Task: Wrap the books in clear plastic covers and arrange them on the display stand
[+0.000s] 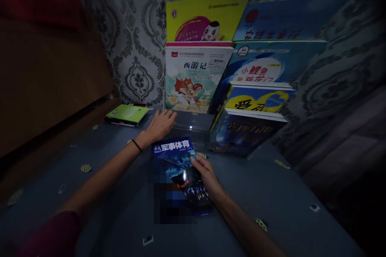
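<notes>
My right hand [206,172] grips a dark blue book [181,168] by its right edge, with the thumb on the front cover. The cover faces up, and part of its lower left is blurred out. My left hand [161,124] reaches past the top of that book, fingers stretched forward and palm down, near the foot of a white storybook [196,80]. No object shows in it; its underside is hidden. The white storybook leans upright in front of a yellow book [208,14].
To the right stand several upright books, among them a blue carp book [259,62], a yellow-and-blue book [259,98] and a dark book [247,134]. A green book [128,114] lies at left on the patterned blue tabletop [120,209]. A brown wooden panel [51,84] borders the left.
</notes>
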`<control>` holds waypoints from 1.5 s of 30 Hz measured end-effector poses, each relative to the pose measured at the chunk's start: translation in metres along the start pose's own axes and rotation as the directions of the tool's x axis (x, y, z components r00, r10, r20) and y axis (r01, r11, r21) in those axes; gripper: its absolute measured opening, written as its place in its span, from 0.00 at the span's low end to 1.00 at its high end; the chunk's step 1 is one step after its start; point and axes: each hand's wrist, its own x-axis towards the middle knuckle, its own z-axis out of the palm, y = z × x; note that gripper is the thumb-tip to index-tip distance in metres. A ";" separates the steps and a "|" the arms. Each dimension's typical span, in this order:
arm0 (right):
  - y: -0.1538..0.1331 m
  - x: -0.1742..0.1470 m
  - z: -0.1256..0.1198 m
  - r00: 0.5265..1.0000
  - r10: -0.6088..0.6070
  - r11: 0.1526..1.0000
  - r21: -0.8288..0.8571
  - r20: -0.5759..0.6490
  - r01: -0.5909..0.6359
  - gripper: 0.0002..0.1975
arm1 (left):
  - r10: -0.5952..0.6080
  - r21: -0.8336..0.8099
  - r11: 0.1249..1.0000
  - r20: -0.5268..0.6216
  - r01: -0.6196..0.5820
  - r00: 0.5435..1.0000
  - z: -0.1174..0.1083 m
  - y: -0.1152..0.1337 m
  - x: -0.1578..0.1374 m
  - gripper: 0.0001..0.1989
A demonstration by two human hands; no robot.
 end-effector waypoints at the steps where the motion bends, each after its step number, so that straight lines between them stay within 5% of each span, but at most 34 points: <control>1: 0.000 0.000 0.000 1.000 -0.005 1.000 -0.011 0.009 0.005 0.24 | 0.000 -0.002 1.000 -0.021 0.000 1.000 0.002 0.000 -0.003 0.16; 5: 0.000 0.001 -0.002 0.998 -0.017 0.999 -0.044 0.060 0.020 0.22 | 0.033 -0.030 0.999 -0.200 -0.040 0.979 0.015 -0.014 -0.022 0.21; 8: 0.001 0.002 -0.003 0.997 -0.027 0.997 -0.065 0.074 0.032 0.22 | -0.065 -0.072 0.996 -0.229 0.050 0.971 0.024 -0.037 -0.042 0.22; 13: 0.001 0.002 -0.004 0.997 -0.031 0.996 -0.082 0.070 0.037 0.23 | -0.320 -0.019 0.947 -0.114 0.320 0.941 0.027 -0.080 -0.070 0.21; 20: 0.005 0.004 -0.005 0.998 -0.021 0.999 -0.038 0.065 0.024 0.22 | -0.424 0.158 0.904 0.207 0.398 0.882 0.033 -0.106 -0.081 0.20; 30: 0.008 0.004 -0.007 0.993 -0.051 0.998 -0.019 0.104 0.054 0.21 | -0.369 0.267 0.922 0.392 0.279 0.843 0.006 -0.115 -0.068 0.16; 36: 0.009 0.006 -0.008 0.991 -0.067 0.998 -0.010 0.114 0.068 0.21 | -0.381 0.293 0.915 0.398 0.278 0.835 -0.002 -0.114 -0.073 0.18; 45: 0.007 0.005 -0.006 0.992 -0.088 0.995 -0.047 0.089 0.093 0.22 | -0.392 0.141 0.920 0.331 0.365 0.858 -0.007 -0.077 -0.075 0.16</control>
